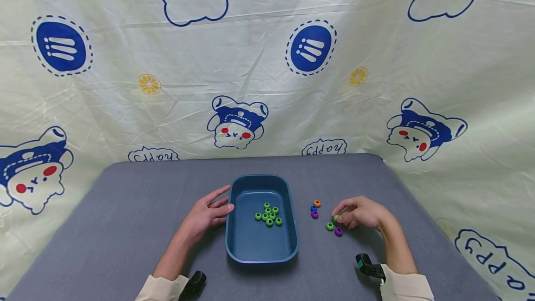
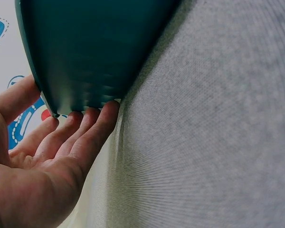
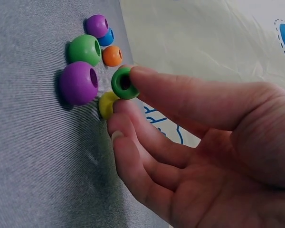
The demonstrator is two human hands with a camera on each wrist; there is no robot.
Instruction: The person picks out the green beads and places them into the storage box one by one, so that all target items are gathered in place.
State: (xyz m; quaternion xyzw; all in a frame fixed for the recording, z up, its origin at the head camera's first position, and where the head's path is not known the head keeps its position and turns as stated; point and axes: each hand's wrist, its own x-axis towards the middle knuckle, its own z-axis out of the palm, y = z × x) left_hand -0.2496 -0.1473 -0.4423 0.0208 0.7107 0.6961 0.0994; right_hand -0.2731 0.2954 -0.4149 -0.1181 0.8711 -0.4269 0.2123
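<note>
With thumb and fingertips, my left hand [image 1: 202, 215] touches the left side of a blue rectangular tray [image 1: 234, 245]. In the left wrist view its fingers reach out, fairly straight, against the tray's outer wall [image 2: 95, 52]. Several green beads [image 1: 272, 216] lie clustered inside. To the right of the tray, my right hand [image 1: 362, 212] pinches a green bead [image 3: 125, 83] between thumb and fingers. Just beside it on the cloth are another green bead [image 1: 329, 226] and a purple bead [image 1: 338, 232]. A yellow bead [image 3: 107, 105] shows partly behind the fingers in the right wrist view.
Between tray and right hand sit an orange bead [image 1: 317, 203], a blue bead [image 1: 313, 208] and a second purple bead [image 1: 315, 215], close together. Grey cloth [image 1: 138, 217] covers the table. A printed pale curtain [image 1: 259, 73] hangs behind it.
</note>
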